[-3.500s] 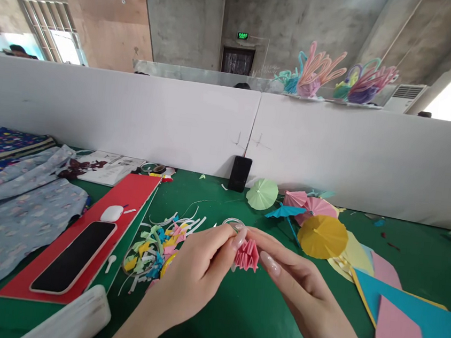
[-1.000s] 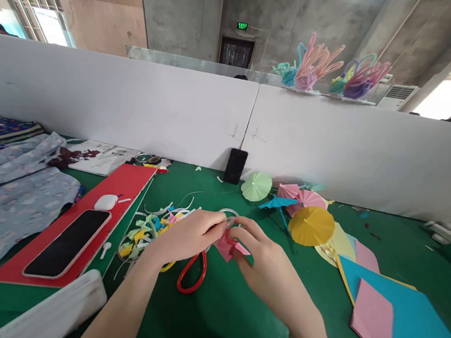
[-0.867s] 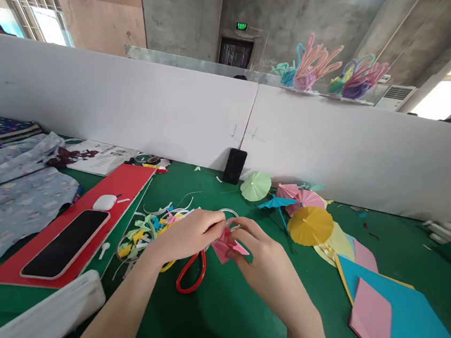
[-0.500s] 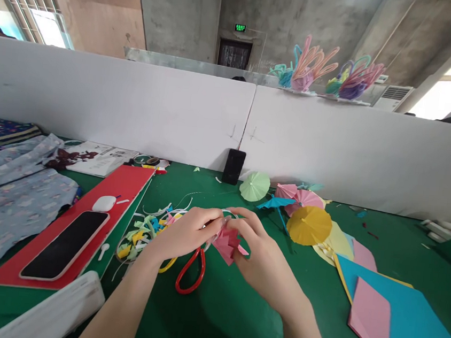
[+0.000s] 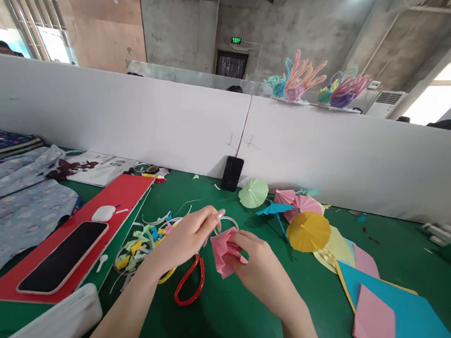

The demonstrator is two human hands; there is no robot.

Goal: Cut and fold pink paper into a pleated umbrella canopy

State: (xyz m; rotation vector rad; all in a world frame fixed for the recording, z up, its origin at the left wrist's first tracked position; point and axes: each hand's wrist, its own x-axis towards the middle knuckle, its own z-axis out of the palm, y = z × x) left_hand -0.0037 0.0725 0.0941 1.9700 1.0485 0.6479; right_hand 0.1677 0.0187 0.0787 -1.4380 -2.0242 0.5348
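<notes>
My right hand (image 5: 258, 258) grips a pleated piece of pink paper (image 5: 222, 257) by its right side; the folds fan out towards my left hand. Just left of the paper, my left hand (image 5: 190, 235) has thumb and fingertips pinched together, apart from the paper. Anything between those fingertips is too small to make out. Behind the paper lies a loop of white cord (image 5: 230, 220). Below the left hand are scissors with red handles (image 5: 190, 289), partly covered by it, and a yellow handle (image 5: 168, 275).
Paper umbrellas stand at the back right: green (image 5: 253, 193), blue (image 5: 275, 208), pink (image 5: 306, 205) and yellow (image 5: 308, 231). Blue paper sheets (image 5: 422, 329) lie right. Coloured scraps (image 5: 136, 248), a phone (image 5: 63, 257) on a red board (image 5: 128, 191) and cloth (image 5: 14, 222) are left.
My left fingers have come away from the pink paper and lifted slightly. My right hand keeps the paper, now more exposed and a little lower. The view has tilted up.
</notes>
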